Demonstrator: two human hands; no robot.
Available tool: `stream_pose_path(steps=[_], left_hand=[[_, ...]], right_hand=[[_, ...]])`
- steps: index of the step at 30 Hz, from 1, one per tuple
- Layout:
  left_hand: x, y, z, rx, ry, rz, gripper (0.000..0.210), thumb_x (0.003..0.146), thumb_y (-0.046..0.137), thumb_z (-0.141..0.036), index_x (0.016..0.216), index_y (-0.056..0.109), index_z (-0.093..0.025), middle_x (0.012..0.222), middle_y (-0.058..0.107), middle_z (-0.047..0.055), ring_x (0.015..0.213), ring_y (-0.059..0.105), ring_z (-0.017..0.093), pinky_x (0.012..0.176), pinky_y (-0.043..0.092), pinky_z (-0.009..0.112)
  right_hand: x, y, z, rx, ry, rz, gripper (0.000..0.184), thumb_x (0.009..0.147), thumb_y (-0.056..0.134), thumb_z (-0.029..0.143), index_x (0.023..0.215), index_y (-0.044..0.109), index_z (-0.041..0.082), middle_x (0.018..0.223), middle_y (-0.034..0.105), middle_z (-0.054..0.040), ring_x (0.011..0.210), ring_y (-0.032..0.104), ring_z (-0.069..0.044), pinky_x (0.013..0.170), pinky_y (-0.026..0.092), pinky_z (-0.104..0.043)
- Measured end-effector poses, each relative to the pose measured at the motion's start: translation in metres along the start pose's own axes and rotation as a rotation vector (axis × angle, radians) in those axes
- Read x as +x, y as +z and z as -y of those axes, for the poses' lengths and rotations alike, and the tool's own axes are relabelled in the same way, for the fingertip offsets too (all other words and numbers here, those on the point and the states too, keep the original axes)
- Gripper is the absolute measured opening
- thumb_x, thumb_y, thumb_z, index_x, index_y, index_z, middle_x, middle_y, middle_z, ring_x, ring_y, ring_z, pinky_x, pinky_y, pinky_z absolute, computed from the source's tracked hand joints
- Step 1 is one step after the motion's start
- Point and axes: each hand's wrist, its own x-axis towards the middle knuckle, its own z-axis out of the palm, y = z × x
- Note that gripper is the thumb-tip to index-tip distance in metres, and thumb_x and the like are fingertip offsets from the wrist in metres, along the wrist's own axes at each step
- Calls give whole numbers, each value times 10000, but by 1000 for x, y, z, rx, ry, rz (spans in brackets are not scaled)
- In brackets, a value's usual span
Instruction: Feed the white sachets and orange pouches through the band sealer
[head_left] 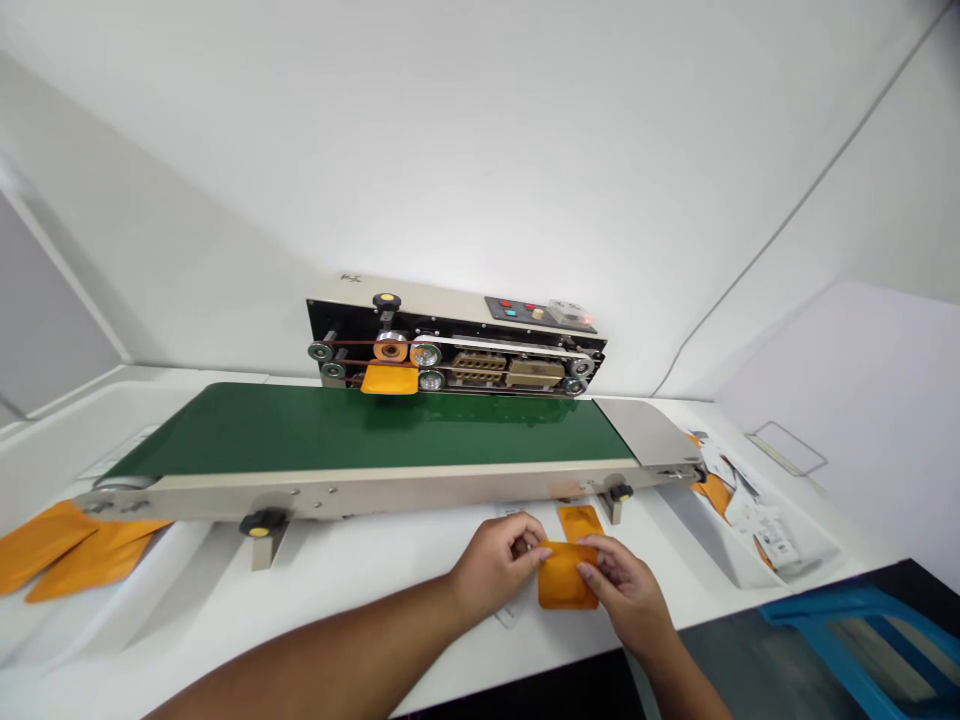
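Note:
Both my hands hold one small orange pouch (564,582) over the white table's front edge. My left hand (495,562) pinches its upper left corner and my right hand (626,585) grips its right side. A second orange pouch (579,521) lies flat on the table just behind them. Beyond it stands a band sealer machine (457,345) with a green conveyor belt (360,430). Another orange pouch (390,378) sits on the belt under the sealing head.
Several sealed orange pouches (64,555) lie at the belt's left end. A white tray (757,530) at the right holds orange pouches and printed cards. A blue plastic stool (862,640) stands at the lower right. White walls surround the table (352,590).

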Motion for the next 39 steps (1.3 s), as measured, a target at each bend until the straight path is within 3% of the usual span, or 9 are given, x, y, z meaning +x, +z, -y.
stream_pose_path(steps=[6,9,14,17,21,24,27,33,39], left_hand=[[0,1,6,-90,-34,6,171,803,752,-294,892,669,-174,762,641,-8,663,533,130,621,417,227],[1,3,8,-120,-75,100,258,794,772,-324,987,704,-167,748,608,-13,644,508,124,586,388,226],[4,9,13,-348,-169,74,375,784,804,-474,871,611,-165,685,581,-31,588,536,111,565,402,226],[7,10,15,-526,-180,20,519,758,808,-595,847,497,-189,714,648,-10,618,638,134,616,476,247],[7,10,15,-593,-179,37,558,743,835,-588,838,451,-193,802,701,27,727,724,174,693,531,274],[5,11,13,-619,-160,56,552,733,857,-560,870,478,-184,891,704,43,756,726,170,717,545,282],[5,11,11,-603,-133,48,530,754,838,-562,889,497,-179,882,683,27,716,692,135,693,540,264],[7,6,11,-461,-178,44,450,822,752,-547,908,485,-195,829,641,9,621,615,115,410,382,147],[7,6,13,-403,-199,49,423,812,734,-530,887,472,-206,744,573,-21,576,572,113,329,285,115]], right_hand=[[-3,7,2,137,18,-61,361,808,787,517,986,683,221,632,485,45,554,483,-129,518,421,-243],[-4,10,4,182,14,-69,345,815,790,495,975,643,228,632,484,53,553,479,-122,528,416,-236],[-1,10,3,245,-59,-137,442,819,768,533,1116,575,268,871,668,-38,656,633,-184,579,529,-297],[4,15,6,282,-86,-53,580,801,762,580,1250,563,270,995,712,-87,689,681,-209,652,584,-366],[7,25,21,196,48,121,360,842,739,533,998,705,211,820,718,-77,717,685,-227,688,581,-361],[14,23,36,209,71,30,268,883,710,491,902,711,223,692,666,-31,650,640,-204,643,545,-330],[35,10,50,291,40,-92,211,877,732,441,975,717,255,708,659,-9,605,601,-180,590,506,-307],[113,-33,83,391,48,-317,423,702,858,381,1052,697,205,653,648,18,497,536,-112,418,399,-205],[175,-68,105,449,138,-351,266,702,775,199,951,685,174,662,690,-10,485,595,-93,394,444,-151]])
